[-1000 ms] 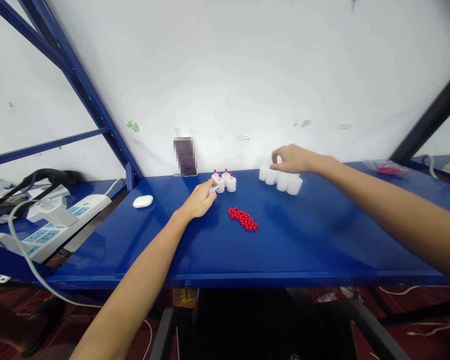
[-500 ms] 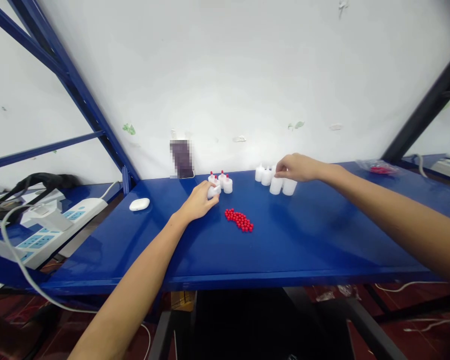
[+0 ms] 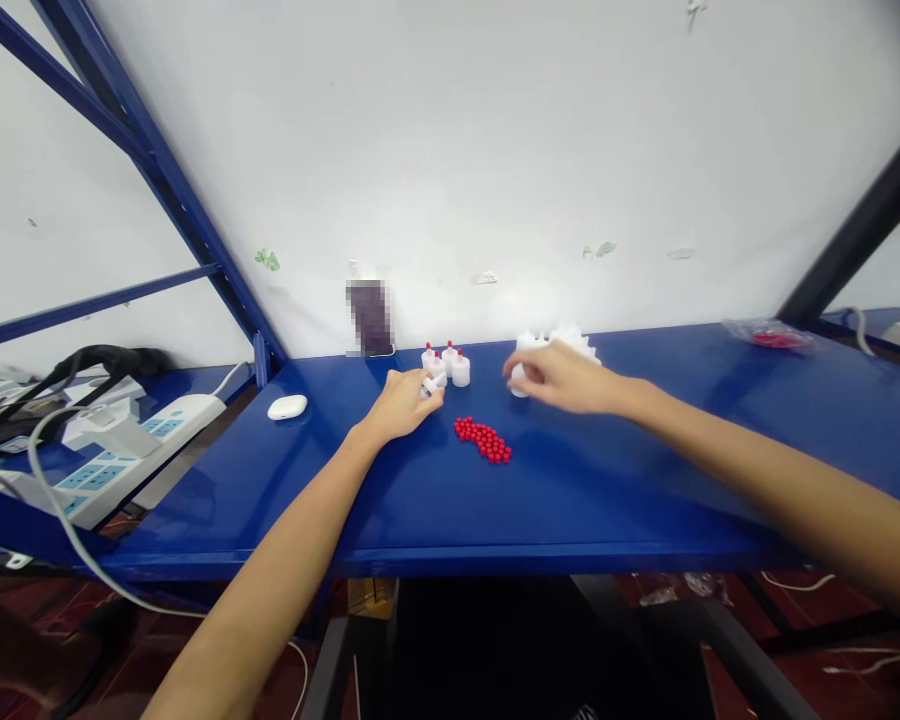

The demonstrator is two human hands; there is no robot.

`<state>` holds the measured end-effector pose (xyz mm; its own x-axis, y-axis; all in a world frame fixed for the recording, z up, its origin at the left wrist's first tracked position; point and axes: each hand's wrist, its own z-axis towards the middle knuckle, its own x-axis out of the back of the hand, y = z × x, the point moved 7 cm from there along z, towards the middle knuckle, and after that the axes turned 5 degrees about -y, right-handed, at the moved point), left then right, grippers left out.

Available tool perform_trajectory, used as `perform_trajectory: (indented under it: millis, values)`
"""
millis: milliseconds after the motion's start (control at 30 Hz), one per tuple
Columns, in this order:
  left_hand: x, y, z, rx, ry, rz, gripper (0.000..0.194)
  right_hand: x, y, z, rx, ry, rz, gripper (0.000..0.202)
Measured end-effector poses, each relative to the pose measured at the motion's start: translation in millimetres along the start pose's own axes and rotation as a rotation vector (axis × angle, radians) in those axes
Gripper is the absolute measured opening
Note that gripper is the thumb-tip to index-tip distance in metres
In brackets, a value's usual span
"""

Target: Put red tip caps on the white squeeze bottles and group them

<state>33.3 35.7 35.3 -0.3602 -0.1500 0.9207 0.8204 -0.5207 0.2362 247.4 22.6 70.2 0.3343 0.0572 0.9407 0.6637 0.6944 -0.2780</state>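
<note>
My left hand (image 3: 403, 402) is closed around a small white bottle (image 3: 434, 383), mostly hidden by the fingers; its uncapped nozzle points up to the right. Just behind it stand several white squeeze bottles (image 3: 460, 370) with red tips. My right hand (image 3: 570, 378), a little blurred, has its thumb and fingers curled at the top of another white bottle (image 3: 520, 382). Behind that hand, partly covered, is a group of white bottles (image 3: 572, 338). Between and in front of my hands lies a patch of small red caps (image 3: 483, 440) on the blue table (image 3: 435, 510).
A white earbud case (image 3: 287, 407) lies at the left of the table. A blurred-out phone (image 3: 370, 318) leans on the wall. At the far right rests a clear bag with red pieces (image 3: 772, 338). A power strip (image 3: 112, 465) and cables are beyond the left edge.
My right hand has moved left from the bottle group, bringing a white bottle with it. My left hand stays by the red-tipped bottles. The view has shifted slightly.
</note>
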Motion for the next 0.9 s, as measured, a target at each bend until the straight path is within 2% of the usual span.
perform_trajectory:
  millis: [67, 100, 200, 333, 467, 567, 633, 700, 800, 900]
  values:
    - [1.6, 0.2, -0.2, 0.02, 0.013, -0.054, 0.025, -25.9, -17.7, -9.8, 0.083, -0.22, 0.099, 0.025]
    - [2.3, 0.1, -0.3, 0.031, 0.02, -0.079, 0.024, -34.6, -24.1, -14.3, 0.1, -0.271, 0.121, 0.026]
    - [2.6, 1.1, -0.6, 0.043, 0.027, -0.115, 0.025, -46.5, -34.5, -20.1, 0.124, -0.263, 0.103, 0.028]
    - [0.3, 5.3, -0.9, -0.008, 0.002, -0.127, 0.027, -49.0, -40.2, -19.2, 0.228, -0.237, 0.119, 0.019]
    - [-0.7, 7.2, -0.2, -0.054, -0.006, -0.115, 0.027, -48.6, -25.9, -16.2, 0.166, -0.265, 0.161, 0.012]
    - [0.1, 10.9, 0.1, -0.092, 0.0, -0.036, 0.027, -49.8, -16.9, -12.8, 0.133, -0.315, 0.149, 0.014]
    - [0.4, 13.5, -0.2, -0.096, -0.001, 0.039, 0.028, -45.2, -15.9, -5.4, 0.123, -0.255, 0.163, 0.017]
    - [0.2, 15.6, -0.7, -0.087, -0.014, 0.057, 0.029, -35.3, -16.3, 6.2, 0.086, -0.097, 0.269, 0.018]
    - [-2.1, 18.5, -1.6, -0.081, -0.064, -0.053, 0.027, -25.3, -14.9, 24.2, 0.001, 0.138, 0.559, 0.019]
    - [-1.9, 21.7, -2.3, -0.096, -0.075, -0.16, 0.023, -28.2, -17.7, 38.1, -0.021, 0.212, 0.734, 0.021]
